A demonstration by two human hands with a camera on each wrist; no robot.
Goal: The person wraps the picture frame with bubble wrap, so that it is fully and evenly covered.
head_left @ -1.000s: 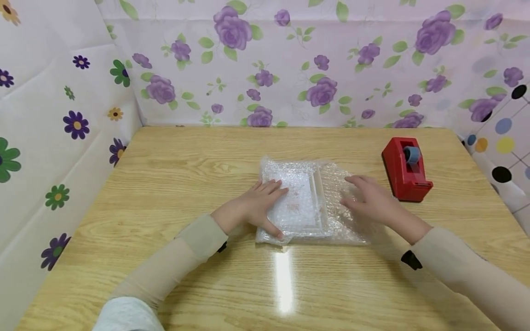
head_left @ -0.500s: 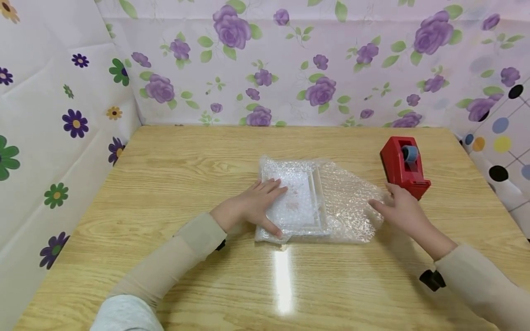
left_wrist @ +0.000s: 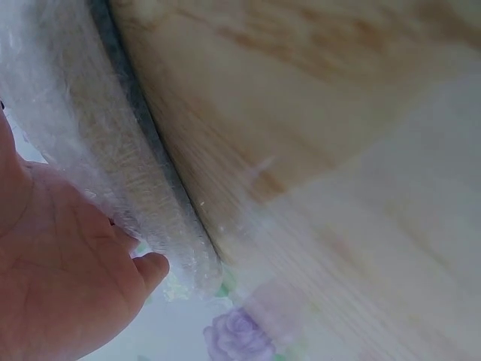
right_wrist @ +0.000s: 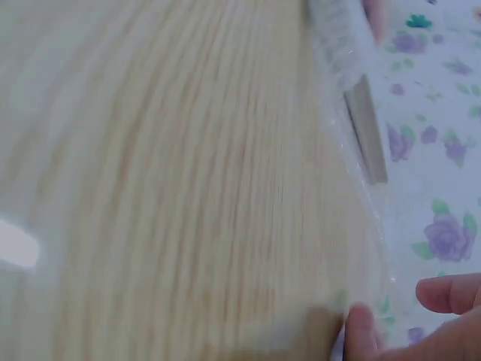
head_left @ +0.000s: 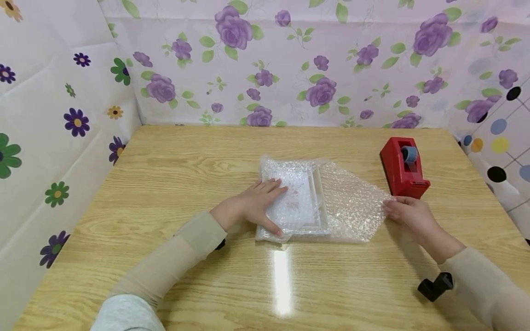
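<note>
A flat picture frame (head_left: pixel 297 202) with a pale front and reddish print lies on the table under bubble wrap. My left hand (head_left: pixel 254 204) rests on its left part with fingers spread; the left wrist view shows that hand (left_wrist: pixel 68 263) along the wrapped side. To the right of the frame extends a loose bubble wrap flap (head_left: pixel 352 202), narrowing to a corner. My right hand (head_left: pixel 414 218) pinches that corner between thumb and fingers. In the right wrist view, the clear wrap edge (right_wrist: pixel 361 188) runs from the frame down toward the right hand (right_wrist: pixel 432 338).
A red tape dispenser (head_left: pixel 406 168) with a blue roll stands just behind my right hand. The wooden table (head_left: pixel 198 156) meets a flowered cloth (head_left: pixel 290 64) at the back. Patterned sheets hang at both sides.
My right hand has moved right, away from the frame, and now pinches the flap's corner. The flap lies stretched out further to the right. My left hand has stayed in place.
</note>
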